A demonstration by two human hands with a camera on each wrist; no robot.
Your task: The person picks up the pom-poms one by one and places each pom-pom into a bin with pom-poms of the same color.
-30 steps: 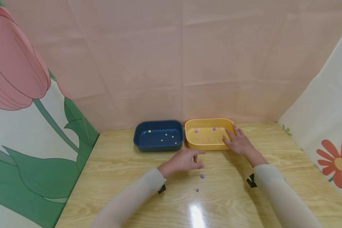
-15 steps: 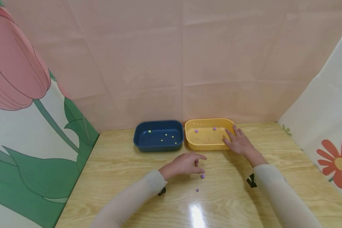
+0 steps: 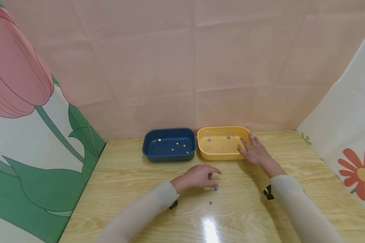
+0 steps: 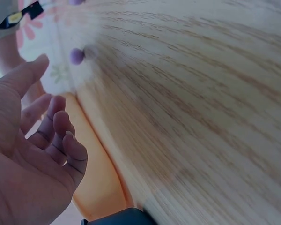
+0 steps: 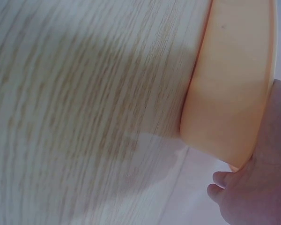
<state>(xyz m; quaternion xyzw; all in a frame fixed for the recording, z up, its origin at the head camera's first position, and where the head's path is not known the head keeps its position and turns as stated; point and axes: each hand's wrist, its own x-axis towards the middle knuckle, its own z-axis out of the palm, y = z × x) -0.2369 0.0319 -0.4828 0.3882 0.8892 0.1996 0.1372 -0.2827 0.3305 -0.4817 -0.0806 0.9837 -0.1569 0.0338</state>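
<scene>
My left hand (image 3: 197, 177) hovers over the wooden table, thumb and forefinger apart, other fingers loosely bent. Its thumb tip overlaps a small purple ball (image 3: 216, 188) in the head view; a gap separates them in the left wrist view, where the nearer purple ball (image 4: 77, 56) lies past the fingertips. A second, smaller purple ball (image 3: 211, 202) sits closer to the front. My right hand (image 3: 256, 152) rests on the right end of a yellow basket (image 3: 222, 156), its fingers spread over the rim. Two purple balls (image 3: 229, 137) lie inside that basket.
A dark blue basket (image 3: 170, 158) with several small yellow-green balls (image 3: 172, 150) stands just left of the yellow one. Both are at the table's back edge, against a pink cloth backdrop (image 3: 140, 84). The wooden tabletop (image 3: 121, 189) stretches toward the front.
My left hand has come slightly toward the front and right, its thumb now at the larger loose purple ball in the head view. The right hand and both baskets have stayed put.
</scene>
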